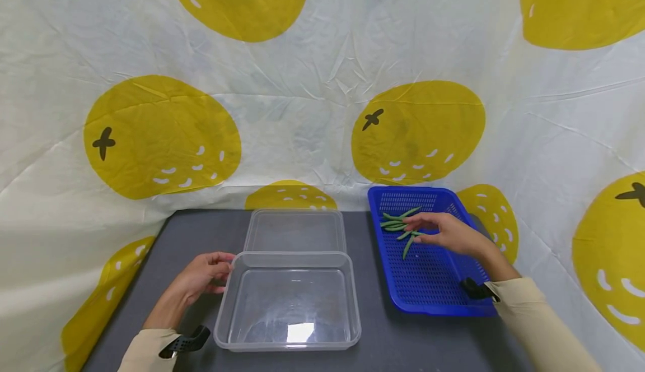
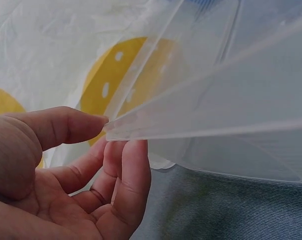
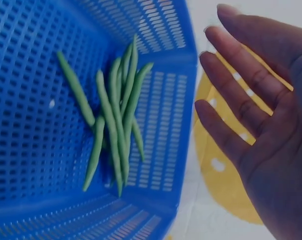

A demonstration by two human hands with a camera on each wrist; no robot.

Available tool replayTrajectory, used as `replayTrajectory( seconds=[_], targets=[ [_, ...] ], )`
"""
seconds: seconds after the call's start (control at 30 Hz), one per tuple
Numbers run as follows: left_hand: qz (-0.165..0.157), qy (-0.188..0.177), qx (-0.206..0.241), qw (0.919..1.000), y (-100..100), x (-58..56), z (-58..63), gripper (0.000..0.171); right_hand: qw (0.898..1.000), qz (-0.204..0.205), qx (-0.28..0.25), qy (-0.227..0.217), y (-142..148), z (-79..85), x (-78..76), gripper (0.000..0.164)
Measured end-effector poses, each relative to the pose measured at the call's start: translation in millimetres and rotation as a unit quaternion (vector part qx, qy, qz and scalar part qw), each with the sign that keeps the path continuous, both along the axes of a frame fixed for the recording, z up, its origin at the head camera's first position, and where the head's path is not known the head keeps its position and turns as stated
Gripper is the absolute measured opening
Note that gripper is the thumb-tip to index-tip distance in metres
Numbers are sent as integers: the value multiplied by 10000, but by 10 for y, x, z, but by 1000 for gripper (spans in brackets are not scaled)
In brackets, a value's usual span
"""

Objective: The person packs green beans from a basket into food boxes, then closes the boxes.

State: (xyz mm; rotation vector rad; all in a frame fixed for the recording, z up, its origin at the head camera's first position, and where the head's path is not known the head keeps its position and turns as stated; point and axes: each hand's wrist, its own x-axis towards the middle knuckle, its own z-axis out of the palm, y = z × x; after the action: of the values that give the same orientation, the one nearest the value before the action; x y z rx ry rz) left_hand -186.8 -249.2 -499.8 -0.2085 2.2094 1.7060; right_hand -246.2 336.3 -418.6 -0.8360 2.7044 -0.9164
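A clear plastic container (image 1: 252, 316) sits on the dark table in the head view. My left hand (image 1: 199, 277) pinches its rim at the left side; in the left wrist view the thumb lies on top and the fingers (image 2: 135, 170) are bent beneath the edge. To the right, a blue perforated basket (image 1: 428, 282) holds several green beans (image 3: 113, 117), bunched near one end wall. My right hand (image 1: 448, 233) hovers over the basket above the beans. In the right wrist view its fingers (image 3: 230, 90) are spread and relaxed, with nothing between them.
Directly behind the container lies a clear rectangular lid (image 1: 294, 231). A white cloth (image 1: 302, 136) printed with yellow fruit hangs behind the table (image 1: 201, 232) and along its sides. The basket stands near the table's back right.
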Motion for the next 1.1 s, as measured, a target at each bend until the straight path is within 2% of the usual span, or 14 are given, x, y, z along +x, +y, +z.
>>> replayTrajectory(
  seconds=[0.3,0.6,0.83,1.1],
  targets=[
    [45,5,8,10000,-15,18,-39,42,9997,181,109,-94,132,-101,-160,42],
    [14,3,42,10000,-26,3,-59,43,9983,418,371,-185,173,-179,-243,39],
    [71,-32,33,10000,-20,-8,-45,43,9964,573,620,-59,221,-265,-359,37],
    [82,-63,82,9999,-12,-1,-34,41,9946,694,744,-224,252,-334,-485,34]
  ],
)
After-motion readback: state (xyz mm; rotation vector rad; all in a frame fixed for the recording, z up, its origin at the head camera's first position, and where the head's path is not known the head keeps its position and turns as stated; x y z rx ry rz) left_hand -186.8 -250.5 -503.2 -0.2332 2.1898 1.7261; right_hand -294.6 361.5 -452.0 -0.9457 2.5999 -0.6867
